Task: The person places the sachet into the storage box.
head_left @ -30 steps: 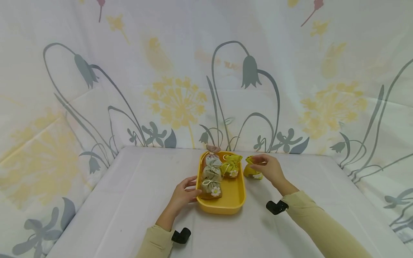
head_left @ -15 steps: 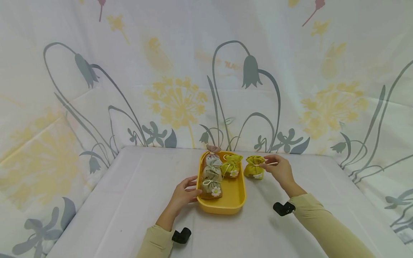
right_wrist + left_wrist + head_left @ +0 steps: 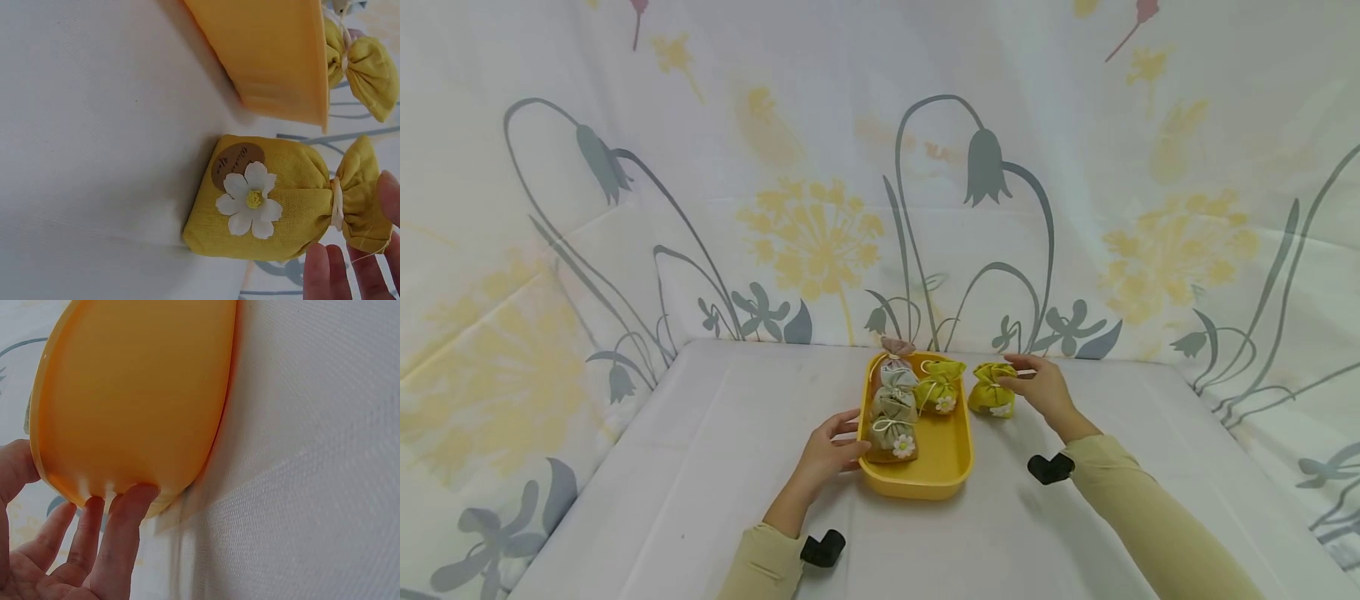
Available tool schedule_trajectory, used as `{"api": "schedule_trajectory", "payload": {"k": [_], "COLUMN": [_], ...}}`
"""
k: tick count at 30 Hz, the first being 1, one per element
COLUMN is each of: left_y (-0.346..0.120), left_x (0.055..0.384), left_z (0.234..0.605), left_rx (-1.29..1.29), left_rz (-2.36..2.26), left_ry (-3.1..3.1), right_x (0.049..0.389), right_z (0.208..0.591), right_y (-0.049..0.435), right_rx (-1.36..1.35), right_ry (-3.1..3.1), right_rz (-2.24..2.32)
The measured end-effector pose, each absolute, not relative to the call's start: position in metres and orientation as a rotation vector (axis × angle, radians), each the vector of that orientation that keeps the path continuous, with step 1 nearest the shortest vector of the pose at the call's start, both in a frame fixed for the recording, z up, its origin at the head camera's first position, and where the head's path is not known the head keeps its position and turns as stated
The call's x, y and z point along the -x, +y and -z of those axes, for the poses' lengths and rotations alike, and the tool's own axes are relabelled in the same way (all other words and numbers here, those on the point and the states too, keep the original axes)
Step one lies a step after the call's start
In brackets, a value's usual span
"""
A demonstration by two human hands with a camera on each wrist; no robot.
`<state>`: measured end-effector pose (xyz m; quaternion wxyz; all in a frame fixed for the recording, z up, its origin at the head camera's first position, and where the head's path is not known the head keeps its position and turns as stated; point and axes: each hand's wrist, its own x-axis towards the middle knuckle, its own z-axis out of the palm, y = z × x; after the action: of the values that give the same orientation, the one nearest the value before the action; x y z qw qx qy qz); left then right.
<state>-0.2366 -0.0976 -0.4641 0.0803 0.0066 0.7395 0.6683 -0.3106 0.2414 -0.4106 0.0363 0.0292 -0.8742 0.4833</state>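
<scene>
My left hand (image 3: 827, 454) holds the left side of a yellow plastic tray (image 3: 917, 490); in the left wrist view the thumb is at the rim and the fingertips (image 3: 140, 494) lie against the outer wall. Right of the tray, a mustard-yellow drawstring pouch (image 3: 990, 396) stands on the table. The thumb and fingers of my right hand (image 3: 1043, 390) are at its gathered top. In the right wrist view this pouch (image 3: 287, 206) shows a white flower, a brown round label and a cream cord. Its far side is hidden.
Inside the tray, several drawstring pouches in pink, grey and green tones (image 3: 893, 429) form a column along the left. Another yellow pouch (image 3: 936, 387) stands at the tray's back right. A flower-printed curtain (image 3: 820, 167) hangs behind the white table (image 3: 737, 417).
My right hand first moved right from the yellow pouch's top, then came slightly back left to it. The pouch's top now stands more upright and spread. The left hand and tray stay put.
</scene>
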Motion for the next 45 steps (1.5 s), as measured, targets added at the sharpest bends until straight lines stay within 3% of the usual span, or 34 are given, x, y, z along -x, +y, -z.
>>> {"api": "schedule_trajectory", "payload": {"k": [25,45], "left_y": [-0.099,-0.098], "left_x": [0.237,0.237], "left_z": [0.463,0.464], "left_rx": [-0.041,-0.060], "left_rz": [-1.996,-2.001], "left_ry": [2.186,2.194], "right_x": [0.309,0.280], "right_z": [0.406,0.372], "right_y": [0.231,0.234], "right_rx": [-0.077,-0.166], "right_ry": [-2.660,-2.607], "right_rz": [-1.478,-1.494]}}
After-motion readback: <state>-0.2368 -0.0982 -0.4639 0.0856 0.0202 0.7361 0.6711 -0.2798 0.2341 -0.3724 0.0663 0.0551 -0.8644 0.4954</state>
